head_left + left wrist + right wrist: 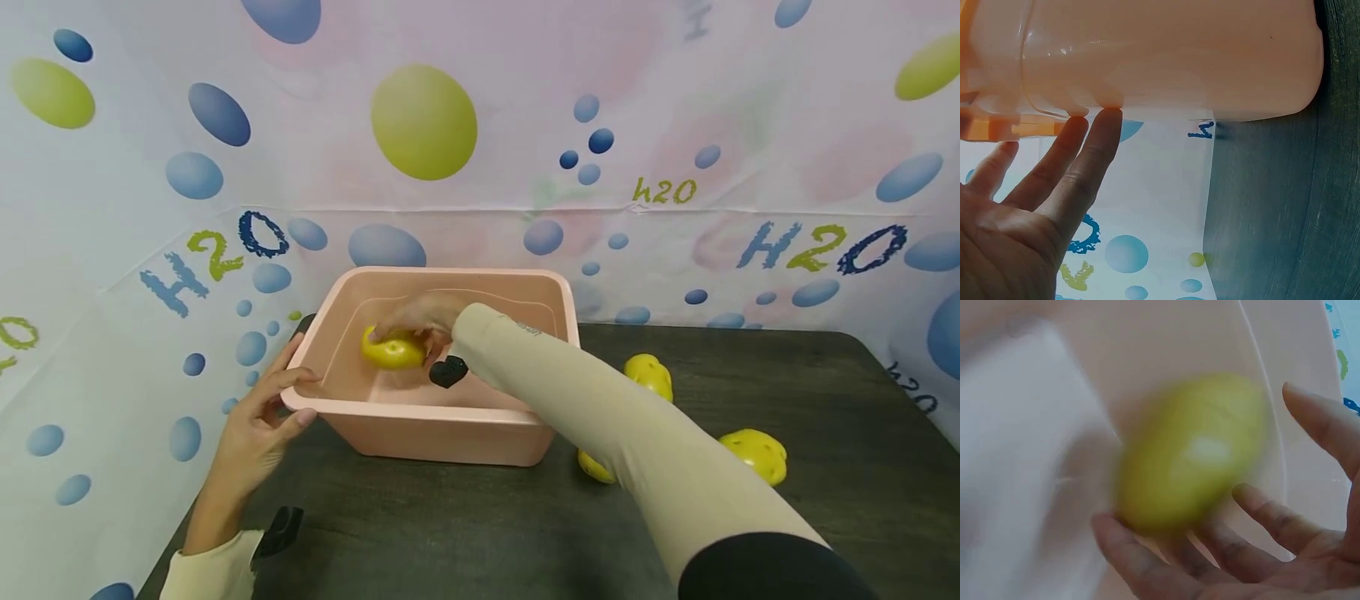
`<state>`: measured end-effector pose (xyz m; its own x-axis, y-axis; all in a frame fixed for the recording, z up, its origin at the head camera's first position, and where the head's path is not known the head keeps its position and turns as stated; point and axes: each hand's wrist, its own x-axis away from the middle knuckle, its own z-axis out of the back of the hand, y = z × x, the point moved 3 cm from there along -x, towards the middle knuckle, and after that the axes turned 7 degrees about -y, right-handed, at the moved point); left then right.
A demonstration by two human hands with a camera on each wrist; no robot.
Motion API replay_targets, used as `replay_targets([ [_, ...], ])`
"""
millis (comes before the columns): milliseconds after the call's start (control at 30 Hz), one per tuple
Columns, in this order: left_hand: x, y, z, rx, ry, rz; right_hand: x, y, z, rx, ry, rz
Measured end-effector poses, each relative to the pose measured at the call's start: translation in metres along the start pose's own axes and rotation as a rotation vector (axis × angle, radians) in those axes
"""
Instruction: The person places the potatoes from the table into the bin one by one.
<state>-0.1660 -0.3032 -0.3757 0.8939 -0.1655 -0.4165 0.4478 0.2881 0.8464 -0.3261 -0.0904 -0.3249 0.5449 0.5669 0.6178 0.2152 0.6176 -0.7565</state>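
A glossy yellow potato (393,351) is inside the pink plastic basin (450,412), toward its left end. My right hand (423,321) reaches down into the basin over it. In the right wrist view the potato (1194,453) is blurred, and the right hand (1254,556) has its fingers and thumb spread, with the thumb apart from it. My left hand (258,417) holds the basin's front left corner, with one finger over the rim. In the left wrist view, straight fingertips of the left hand (1041,206) touch the basin's outer wall (1179,56).
Right of the basin, more yellow potatoes lie on the dark wood table (450,525): one at the back (649,377), one farther right (756,456), and one partly behind my right sleeve (596,467). A patterned curtain (487,125) hangs behind and along the left.
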Motion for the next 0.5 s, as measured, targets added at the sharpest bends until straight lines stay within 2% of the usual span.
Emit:
replay_targets([
  [167, 0.000, -0.003, 0.001, 0.004, -0.019, -0.030, 0.011, -0.002, 0.005, 0.024, -0.036, 0.022],
  [367, 0.000, -0.003, 0.001, -0.018, -0.004, -0.011, 0.033, -0.004, 0.007, 0.108, -0.062, 0.142],
  [500, -0.001, -0.006, 0.000, 0.009, -0.017, -0.026, 0.055, -0.001, 0.013, 0.108, -0.057, 0.211],
])
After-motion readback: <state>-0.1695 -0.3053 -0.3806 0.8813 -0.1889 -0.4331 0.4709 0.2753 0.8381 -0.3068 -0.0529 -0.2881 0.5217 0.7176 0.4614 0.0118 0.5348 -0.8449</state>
